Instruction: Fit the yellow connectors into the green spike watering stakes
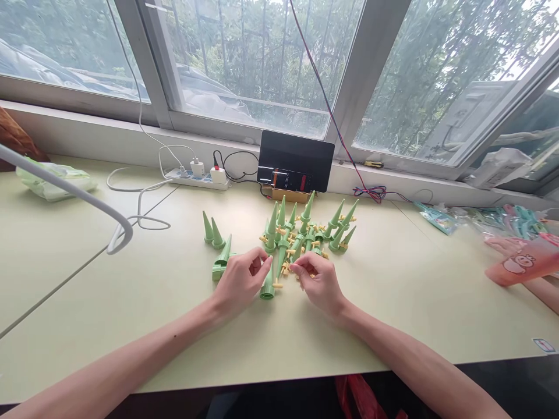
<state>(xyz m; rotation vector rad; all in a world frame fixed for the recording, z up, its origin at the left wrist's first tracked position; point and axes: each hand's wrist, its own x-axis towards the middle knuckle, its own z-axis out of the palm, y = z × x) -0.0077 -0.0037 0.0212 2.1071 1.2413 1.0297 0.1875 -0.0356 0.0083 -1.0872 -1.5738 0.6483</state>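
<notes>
Fitting valves, seemingly mid-batch: left hand [241,280] closed on green spike [268,288] lying on the table [393,302]; right hand [318,283] pinching yellow valve [299,271]; fitted spikes [305,233] clustered behind; plain cones [213,235] apparently pending.

My pale green table [393,302] carries a heap of green cones [305,233]. Left of the heap lie a few loose cones [213,233], a white cable [140,203], a power strip [198,174] and, farthest off, a plastic bag [56,177]. Right of the heap lie coloured packets [441,220].
</notes>
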